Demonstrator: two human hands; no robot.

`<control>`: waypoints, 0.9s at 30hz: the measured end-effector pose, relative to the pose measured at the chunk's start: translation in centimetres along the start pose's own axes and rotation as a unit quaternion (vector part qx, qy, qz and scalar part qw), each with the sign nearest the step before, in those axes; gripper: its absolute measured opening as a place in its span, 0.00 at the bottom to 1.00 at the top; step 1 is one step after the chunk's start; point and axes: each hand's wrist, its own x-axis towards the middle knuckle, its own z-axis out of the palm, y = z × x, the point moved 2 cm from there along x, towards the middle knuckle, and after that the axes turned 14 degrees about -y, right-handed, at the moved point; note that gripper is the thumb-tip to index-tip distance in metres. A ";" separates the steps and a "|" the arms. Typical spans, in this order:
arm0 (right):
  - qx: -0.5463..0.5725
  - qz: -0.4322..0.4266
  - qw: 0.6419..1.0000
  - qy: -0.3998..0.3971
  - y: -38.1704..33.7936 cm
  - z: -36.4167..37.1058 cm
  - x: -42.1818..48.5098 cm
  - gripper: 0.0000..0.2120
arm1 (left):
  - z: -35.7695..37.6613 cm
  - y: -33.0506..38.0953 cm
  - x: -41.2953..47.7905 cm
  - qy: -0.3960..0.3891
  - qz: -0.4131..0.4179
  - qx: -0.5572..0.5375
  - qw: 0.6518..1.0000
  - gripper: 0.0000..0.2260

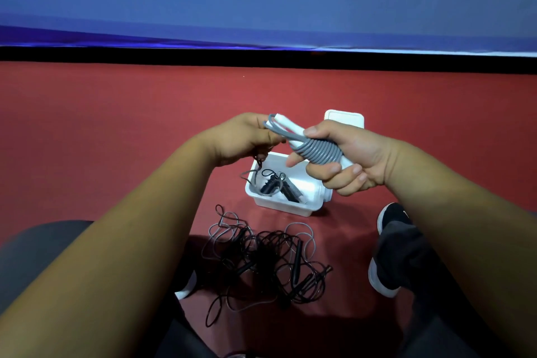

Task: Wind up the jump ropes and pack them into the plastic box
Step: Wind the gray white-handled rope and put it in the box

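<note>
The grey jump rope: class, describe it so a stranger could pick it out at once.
Start at the red floor, where a white plastic box sits open beyond a tangle of black ropes. Above the box, the right hand grips the grey jump rope. Unlike those loose black ropes, it is grey and coiled tightly round white handles.

Lower ends of white handles (287, 124) buried in my right hand (348, 157), fingertips of my left hand (241, 136) hidden round the grey cord (316, 152), banner (261, 3) lettering at twelve o'clock blurred, black ropes (261, 256) at six o'clock too tangled to count
</note>
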 end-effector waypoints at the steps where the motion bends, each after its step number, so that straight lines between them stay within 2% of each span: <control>1: -0.007 0.013 1.000 -0.007 0.0 0.1 -0.1 0.26 | 0.1 0.1 -0.1 -0.011 0.000 -0.031 0.999 0.09; 6: -0.028 0.054 0.997 -0.054 0.3 0.1 -0.2 0.24 | 0.2 0.6 -0.1 -0.031 -0.023 -0.102 0.994 0.04; 11: -0.048 0.111 0.992 -0.035 1.2 -0.6 0.4 0.22 | 0.5 1.7 0.3 -0.027 -0.039 -0.113 0.992 0.09; 15: -0.031 0.116 0.992 0.027 1.5 -0.9 1.0 0.24 | 0.4 2.5 0.6 0.012 -0.049 -0.068 0.996 0.16; 19: -0.009 0.082 0.987 0.141 1.4 -1.4 1.2 0.27 | 0.0 3.4 0.7 0.061 -0.042 -0.031 0.997 0.17; 23: -0.001 0.042 0.972 0.232 1.3 -2.0 1.7 0.28 | 0.4 3.6 0.9 0.088 -0.052 -0.019 0.995 0.14; 27: 0.012 -0.004 0.961 0.277 1.0 -2.1 1.9 0.27 | 0.7 2.6 1.1 0.092 -0.075 -0.028 0.993 0.08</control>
